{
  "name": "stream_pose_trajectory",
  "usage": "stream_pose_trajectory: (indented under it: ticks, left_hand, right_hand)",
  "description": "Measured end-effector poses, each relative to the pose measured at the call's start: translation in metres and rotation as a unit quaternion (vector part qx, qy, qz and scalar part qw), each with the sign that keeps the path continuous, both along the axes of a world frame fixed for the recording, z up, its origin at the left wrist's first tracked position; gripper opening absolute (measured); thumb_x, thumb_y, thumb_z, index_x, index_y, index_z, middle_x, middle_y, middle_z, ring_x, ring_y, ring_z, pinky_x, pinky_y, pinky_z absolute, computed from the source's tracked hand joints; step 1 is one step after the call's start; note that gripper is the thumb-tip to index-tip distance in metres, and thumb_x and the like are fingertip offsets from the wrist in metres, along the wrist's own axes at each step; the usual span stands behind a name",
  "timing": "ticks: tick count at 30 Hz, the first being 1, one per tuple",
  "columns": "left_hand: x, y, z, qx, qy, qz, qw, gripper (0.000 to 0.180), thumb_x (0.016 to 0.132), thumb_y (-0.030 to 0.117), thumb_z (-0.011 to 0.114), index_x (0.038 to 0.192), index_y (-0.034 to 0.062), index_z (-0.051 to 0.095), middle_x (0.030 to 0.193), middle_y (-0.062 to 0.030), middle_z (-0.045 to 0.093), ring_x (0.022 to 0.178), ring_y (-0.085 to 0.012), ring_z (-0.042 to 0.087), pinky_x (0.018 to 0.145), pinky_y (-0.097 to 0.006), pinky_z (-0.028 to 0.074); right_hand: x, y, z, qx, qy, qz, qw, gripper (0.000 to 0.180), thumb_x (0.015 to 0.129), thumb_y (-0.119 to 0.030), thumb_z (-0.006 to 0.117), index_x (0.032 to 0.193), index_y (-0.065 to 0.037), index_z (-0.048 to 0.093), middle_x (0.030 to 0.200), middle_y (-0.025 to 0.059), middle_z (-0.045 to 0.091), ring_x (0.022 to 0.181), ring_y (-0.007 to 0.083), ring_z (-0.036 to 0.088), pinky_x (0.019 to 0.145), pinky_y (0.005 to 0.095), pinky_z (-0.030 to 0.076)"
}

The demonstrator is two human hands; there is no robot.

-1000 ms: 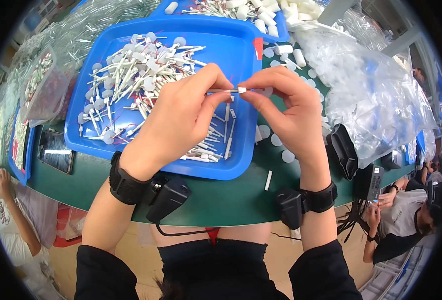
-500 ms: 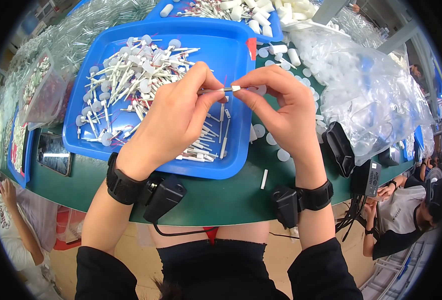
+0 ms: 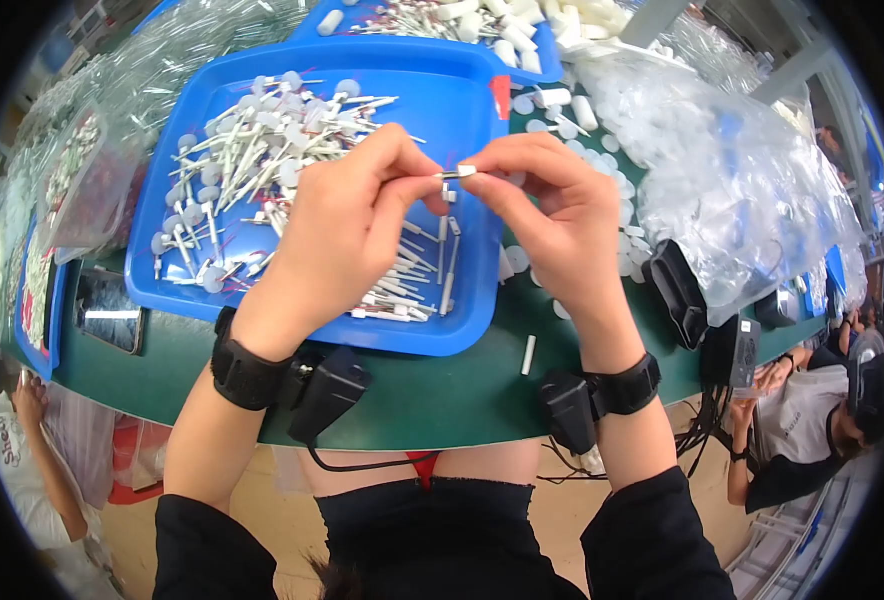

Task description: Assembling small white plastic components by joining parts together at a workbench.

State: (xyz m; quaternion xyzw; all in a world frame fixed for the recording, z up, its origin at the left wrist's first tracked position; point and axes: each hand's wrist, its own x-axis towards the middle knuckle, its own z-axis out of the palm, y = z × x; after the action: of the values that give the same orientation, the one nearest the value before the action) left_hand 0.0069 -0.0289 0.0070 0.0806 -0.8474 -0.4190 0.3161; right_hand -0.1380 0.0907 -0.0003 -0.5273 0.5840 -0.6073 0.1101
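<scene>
Pinching a thin rod (image 3: 450,175) at both ends: left hand (image 3: 344,208), grip closed on one end; right hand (image 3: 560,205), grip closed on the white cap (image 3: 466,171) at the other. Rod roughly level, over the right part of a blue tray (image 3: 427,98). White sticks (image 3: 237,150) heaped inside. Green surface (image 3: 452,405) below; short white tube (image 3: 529,355) lying near, right of tray. Phone (image 3: 110,312) at left.
</scene>
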Motion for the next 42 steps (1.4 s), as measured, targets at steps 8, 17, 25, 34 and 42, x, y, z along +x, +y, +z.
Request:
stream_pose_trajectory:
  ticks: [8, 17, 25, 34, 42]
  left_hand:
    - [0.005, -0.025, 0.000, 0.104, -0.086, -0.018, 0.991, 0.008, 0.093, 0.003, 0.052, 0.092, -0.0014, 0.059, 0.082, -0.0052, 0.063, 0.076, -0.0085, 0.059, 0.068, -0.019, 0.043]
    - [0.003, -0.032, -0.013, 0.090, -0.091, -0.031, 0.991, 0.010, 0.095, 0.005, 0.051, 0.098, -0.0016, 0.057, 0.087, -0.0057, 0.064, 0.079, -0.0064, 0.058, 0.069, -0.018, 0.041]
    - [0.001, -0.010, -0.008, 0.107, -0.034, -0.057, 0.992, 0.009, 0.095, 0.002, 0.049, 0.102, -0.0022, 0.053, 0.092, -0.0066, 0.059, 0.088, -0.0111, 0.056, 0.080, -0.023, 0.043]
    - [0.002, -0.006, 0.002, 0.063, 0.028, 0.024, 0.997, 0.010, 0.086, 0.000, 0.060, 0.093, -0.0004, 0.067, 0.084, -0.0071, 0.068, 0.081, -0.0128, 0.067, 0.070, -0.023, 0.051]
    - [0.003, -0.007, 0.001, 0.104, 0.033, -0.023, 0.994, 0.014, 0.085, 0.000, 0.051, 0.097, -0.0030, 0.058, 0.082, -0.0092, 0.065, 0.074, -0.0097, 0.063, 0.061, -0.022, 0.047]
  right_hand:
    - [-0.002, -0.019, -0.015, -0.173, 0.107, -0.069, 0.977, 0.006, 0.065, -0.003, 0.069, 0.071, -0.003, 0.067, 0.073, 0.0102, 0.062, 0.066, 0.0269, 0.062, 0.058, 0.0338, 0.050]
    - [0.001, -0.015, -0.020, -0.135, 0.097, -0.053, 0.985, 0.007, 0.068, -0.002, 0.067, 0.074, -0.003, 0.068, 0.073, 0.0080, 0.062, 0.063, 0.0225, 0.061, 0.055, 0.0298, 0.049]
    - [-0.005, -0.014, -0.017, -0.103, 0.126, -0.046, 0.986, 0.010, 0.072, -0.009, 0.071, 0.079, -0.004, 0.067, 0.075, 0.0094, 0.063, 0.069, 0.0246, 0.062, 0.062, 0.0321, 0.049]
    - [0.003, -0.006, -0.002, 0.002, 0.013, -0.014, 1.000, 0.009, 0.078, -0.006, 0.071, 0.085, -0.003, 0.068, 0.082, 0.0043, 0.065, 0.069, 0.0123, 0.059, 0.065, 0.0240, 0.048]
    - [0.003, -0.009, 0.001, 0.005, 0.026, -0.006, 1.000, 0.008, 0.078, -0.003, 0.069, 0.086, -0.002, 0.069, 0.085, 0.0038, 0.065, 0.071, 0.0110, 0.058, 0.066, 0.0233, 0.049]
